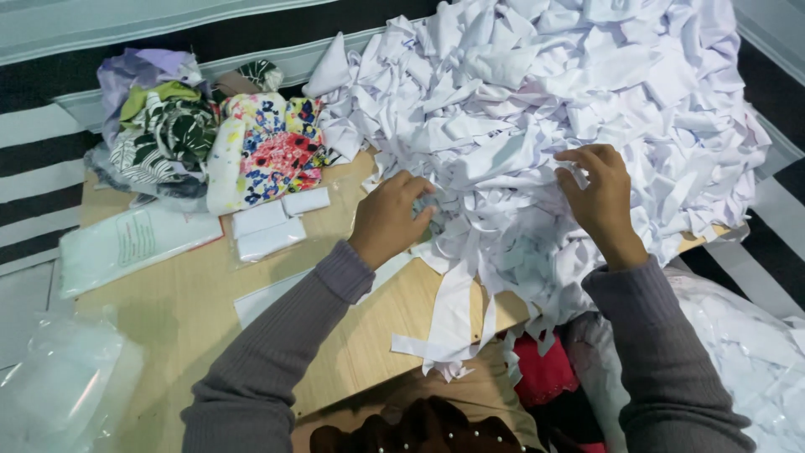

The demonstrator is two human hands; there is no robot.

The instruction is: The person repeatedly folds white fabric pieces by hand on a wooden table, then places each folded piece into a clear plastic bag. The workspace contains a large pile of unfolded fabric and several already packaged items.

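- Big heap of white fabric strips (pixel 537 109) fills the upper right of the frame, spilling over the near edge of the wooden table (pixel 193 310).
- Left hand (pixel 390 220), centre frame, is curled down into the heap's edge, fingers closed on some strips.
- Right hand (pixel 599 197), right of centre, pinches one strip between thumb and fingertips.
- This stuff looks super light, floppy and tangly, so I'd guess a strip drags its neighbours along. Best grabbed by a free end, not mid-pile.
- Upper left: bundle of floral printed cloth (pixel 251 151), with flat clear packets (pixel 268 226) just below it.
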